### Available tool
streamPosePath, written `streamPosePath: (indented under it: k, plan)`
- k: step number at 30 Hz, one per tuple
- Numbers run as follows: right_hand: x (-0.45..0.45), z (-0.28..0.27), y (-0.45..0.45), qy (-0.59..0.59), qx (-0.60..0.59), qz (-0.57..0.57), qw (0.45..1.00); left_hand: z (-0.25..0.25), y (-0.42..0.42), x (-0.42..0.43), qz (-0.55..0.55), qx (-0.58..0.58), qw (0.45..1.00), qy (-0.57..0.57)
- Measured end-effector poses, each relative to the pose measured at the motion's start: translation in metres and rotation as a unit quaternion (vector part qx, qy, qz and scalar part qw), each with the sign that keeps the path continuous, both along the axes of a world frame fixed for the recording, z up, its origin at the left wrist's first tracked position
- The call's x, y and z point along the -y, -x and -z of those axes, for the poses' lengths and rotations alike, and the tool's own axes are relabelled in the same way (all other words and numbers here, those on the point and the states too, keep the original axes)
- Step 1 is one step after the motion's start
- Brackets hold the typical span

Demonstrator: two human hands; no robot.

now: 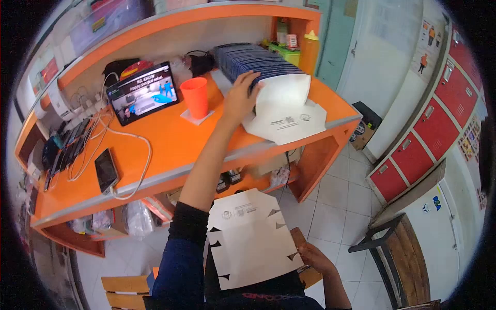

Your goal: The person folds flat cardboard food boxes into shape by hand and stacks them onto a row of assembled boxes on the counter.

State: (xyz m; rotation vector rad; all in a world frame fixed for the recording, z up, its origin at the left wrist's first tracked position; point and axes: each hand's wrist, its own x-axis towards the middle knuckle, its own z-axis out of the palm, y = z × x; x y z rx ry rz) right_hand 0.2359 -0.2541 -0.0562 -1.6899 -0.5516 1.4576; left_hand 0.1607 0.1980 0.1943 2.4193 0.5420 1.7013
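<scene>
My left hand [242, 97] reaches over the orange table, thumb and fingers apart. It touches the near end of a long row of dark, upright, closely packed flat pieces [258, 61], beside the raised flap of a white carton sheet [283, 94]. The sheet's printed lower part rests at the table's front edge. A second flat white carton blank [253, 243], with print and dark notches along its sides, lies across my lap. At its right edge, my right hand [314, 258] is closed on the blank near the lower corner.
On the orange table [160, 147] stand an orange cup [195, 98] and a lit tablet [143, 94]. A phone [106, 170] with a white cable lies near the front edge. A yellow bottle [309, 54] stands behind the row. Red lockers [431, 121] and a wooden chair [405, 258] are at right.
</scene>
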Motion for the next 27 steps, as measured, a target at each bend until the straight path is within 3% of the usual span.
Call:
streamPosePath:
  k: [2, 6, 8, 10, 13, 14, 19, 23, 25, 26, 27]
  plan:
    - [0.009, 0.027, -0.005, -0.037, -0.028, 0.018, 0.999, 0.0, -0.003, -0.004, 0.006, 0.0, 1.0, 0.02]
    - [0.014, 0.027, 0.002, -0.088, -0.125, 0.044, 0.987, -0.006, 0.003, 0.005, 0.012, -0.043, 0.996, 0.075]
    - [0.014, 0.011, 0.009, -0.062, -0.062, -0.005, 0.996, -0.006, 0.003, -0.001, 0.031, -0.064, 0.992, 0.102]
    - [0.016, -0.004, 0.015, -0.056, -0.048, -0.031, 0.997, 0.008, 0.005, -0.01, 0.028, -0.057, 0.997, 0.054]
    - [0.018, -0.004, 0.018, -0.077, -0.039, -0.012, 0.996, 0.032, 0.003, -0.021, 0.073, -0.023, 0.995, 0.068]
    - [0.02, 0.013, 0.015, -0.087, 0.004, 0.008, 0.996, 0.041, 0.003, -0.024, 0.094, -0.009, 0.991, 0.09]
    - [0.015, -0.004, 0.014, -0.059, 0.055, 0.154, 0.985, 0.047, 0.008, -0.021, -0.048, -0.143, 0.988, 0.04]
    - [0.011, 0.017, 0.023, -0.127, 0.008, 0.324, 0.937, 0.046, 0.01, -0.029, 0.023, -0.189, 0.964, 0.185]
    - [0.007, 0.03, 0.029, -0.145, -0.009, 0.393, 0.908, 0.044, 0.01, -0.026, 0.0, -0.205, 0.967, 0.153]
    - [-0.003, 0.004, 0.038, -0.186, -0.129, 0.416, 0.881, 0.043, 0.01, -0.025, -0.012, -0.212, 0.968, 0.136]
    - [-0.01, 0.003, 0.044, -0.192, -0.117, 0.401, 0.888, 0.043, 0.01, -0.025, -0.025, -0.225, 0.964, 0.139]
